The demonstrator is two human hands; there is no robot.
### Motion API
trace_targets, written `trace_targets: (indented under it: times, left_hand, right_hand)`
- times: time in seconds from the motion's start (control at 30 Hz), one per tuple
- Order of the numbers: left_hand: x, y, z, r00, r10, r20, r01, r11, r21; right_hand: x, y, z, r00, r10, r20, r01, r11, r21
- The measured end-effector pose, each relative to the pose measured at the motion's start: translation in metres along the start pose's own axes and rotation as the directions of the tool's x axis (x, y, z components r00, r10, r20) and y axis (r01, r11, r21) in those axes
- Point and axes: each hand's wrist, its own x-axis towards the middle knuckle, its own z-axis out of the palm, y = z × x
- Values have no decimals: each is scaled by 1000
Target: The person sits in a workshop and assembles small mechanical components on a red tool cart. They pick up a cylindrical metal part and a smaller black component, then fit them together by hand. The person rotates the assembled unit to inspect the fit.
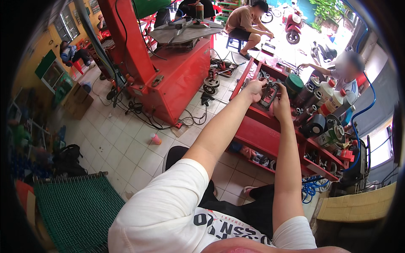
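While stretched out over the red worktop [270, 135], left hand [255, 89] clamped on the left side of a dark metal part [268, 94], right hand [280, 106] gripping its right side. Part resting on the worktop's top edge. At 2 o'clock from it, a cluster of bottles [325, 99]; at 9 o'clock, a red tyre machine [177, 71].

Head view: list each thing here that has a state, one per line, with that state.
Left hand: closed in a grip on the dark metal part.
Right hand: resting against the same part; its grip cannot be told.
Dark metal part: held over the red cart.
Red cart: loaded with cans and bottles.
Green-lidded can: upright, lid on.
Pink bottle: upright on the tiled floor.
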Motion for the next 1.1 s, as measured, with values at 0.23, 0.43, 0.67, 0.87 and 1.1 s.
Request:
trace_targets:
  times: [0.23, 0.43, 0.67, 0.87, 1.1]
  left_hand:
    - [-16, -1, 14, 998, 49, -30, -39, 966, 257]
    - [-27, 0, 25, 998, 58, -20, -48, 942, 333]
    - [-31, 2, 27, 997, 67, -44, -43, 912, 407]
    - [-26, 1, 24, 997, 72, 6, -68, 905, 420]
    - [-16, -5, 22, 995, 92, -40, -76, 955, 287]
  right_hand:
    - [1, 16, -6, 996, 85, 27, -85, 996, -28]
    - [3, 17, -4, 993, 91, -72, -99, 988, -115]
    - [2, 3, -6, 992, 46, -114, -64, 985, -157]
    - [2, 5, -7, 989, -14, -147, -19, 975, -222]
    - [1, 7, -10, 988, -35, -149, 2, 977, -215]
